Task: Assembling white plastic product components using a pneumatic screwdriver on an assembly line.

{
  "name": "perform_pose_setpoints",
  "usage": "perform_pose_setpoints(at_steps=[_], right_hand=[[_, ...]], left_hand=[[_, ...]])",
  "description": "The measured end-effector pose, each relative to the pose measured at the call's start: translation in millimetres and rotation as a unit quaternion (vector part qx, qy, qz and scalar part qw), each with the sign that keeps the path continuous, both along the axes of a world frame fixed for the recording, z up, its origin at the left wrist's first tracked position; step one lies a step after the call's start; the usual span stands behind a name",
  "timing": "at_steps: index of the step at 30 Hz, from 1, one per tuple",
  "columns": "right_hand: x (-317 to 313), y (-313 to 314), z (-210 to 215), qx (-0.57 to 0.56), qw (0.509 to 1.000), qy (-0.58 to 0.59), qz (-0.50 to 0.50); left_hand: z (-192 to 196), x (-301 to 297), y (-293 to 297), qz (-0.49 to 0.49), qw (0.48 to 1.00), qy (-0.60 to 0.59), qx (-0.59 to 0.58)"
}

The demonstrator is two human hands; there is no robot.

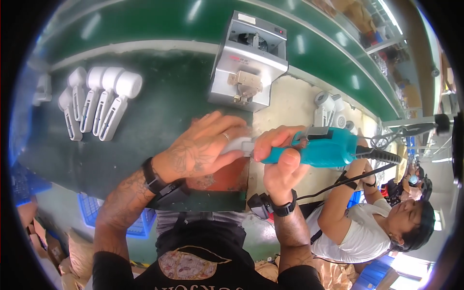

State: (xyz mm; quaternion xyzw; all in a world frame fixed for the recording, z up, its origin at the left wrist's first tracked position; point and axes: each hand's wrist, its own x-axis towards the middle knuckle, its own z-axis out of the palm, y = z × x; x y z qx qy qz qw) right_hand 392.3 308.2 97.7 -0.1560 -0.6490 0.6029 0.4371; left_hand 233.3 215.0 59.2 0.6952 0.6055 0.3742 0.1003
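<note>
My left hand (195, 147), wearing a ring and a wrist strap, is closed round a white plastic piece (238, 145) above the bench. Most of that piece is hidden by the fingers. A teal electric screwdriver (328, 147) lies level in my right hand (280, 166), its nose pointing left at the white piece. Both hands are nearly touching; whether the bit is in contact, I cannot tell. Beneath them is a reddish-brown patch (224, 176) on the green bench mat (159, 116).
Several white round-headed parts with slotted handles (108, 104) lie at the left. A grey metal screw feeder (249, 63) stands at the back. More white parts (328, 108) sit to the right, near a co-worker (362, 222). The screwdriver's black cable (348, 181) loops rightward. A blue crate (92, 212) is below the bench.
</note>
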Motion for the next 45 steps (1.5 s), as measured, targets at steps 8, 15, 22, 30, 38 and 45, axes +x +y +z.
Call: perform_pose_setpoints(at_steps=[8, 15, 22, 30, 38, 45], right_hand=[[42, -33, 24, -0.114, 0.985, 0.131, -0.011], [70, -40, 14, -0.106, 0.982, 0.12, -0.099], [75, -32, 1, -0.055, 0.995, 0.077, -0.046], [92, -28, -8, -0.065, 0.995, 0.069, -0.04], [107, -23, -9, -0.07, 0.992, 0.103, 0.003], [115, -40, -4, -0.07, 0.994, 0.086, -0.02]], left_hand=[[1, 15, -56, -0.063, 0.995, 0.017, 0.073], [-1, -27, -120, 0.313, 0.9, -0.304, -0.008], [-11, -57, -130, 0.383, 0.822, -0.421, -0.012], [-15, -58, -106, 0.439, 0.893, 0.095, -0.008], [65, 10, -28, 0.241, 0.97, -0.03, 0.014], [6, 74, 143, 0.041, 0.986, -0.023, 0.161]])
